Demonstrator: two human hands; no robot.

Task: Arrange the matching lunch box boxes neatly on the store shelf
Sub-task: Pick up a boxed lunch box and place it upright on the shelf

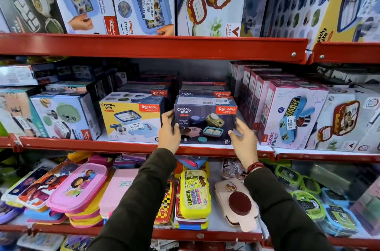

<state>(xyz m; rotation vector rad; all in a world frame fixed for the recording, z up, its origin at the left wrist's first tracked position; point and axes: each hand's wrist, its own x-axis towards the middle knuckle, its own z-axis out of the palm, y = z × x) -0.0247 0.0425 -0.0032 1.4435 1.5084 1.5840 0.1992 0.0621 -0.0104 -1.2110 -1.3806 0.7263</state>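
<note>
A dark blue Crunchy Bite lunch box box [205,120] stands at the front of the middle red shelf [131,147]. My left hand [169,132] grips its left edge, thumb on the front face. My right hand [243,139] rests against its lower right corner with fingers spread. To its left stands a yellow Crunchy Bite box [130,120]. Behind both, more Crunchy Bite boxes [203,91] are stacked, mostly hidden.
Pink Kidzee Plus boxes [287,115] stand close on the right, a green lunch box box [65,116] on the left. The upper shelf [152,45] carries large boxes overhead. Loose plastic lunch boxes [194,193] fill the shelf below my arms.
</note>
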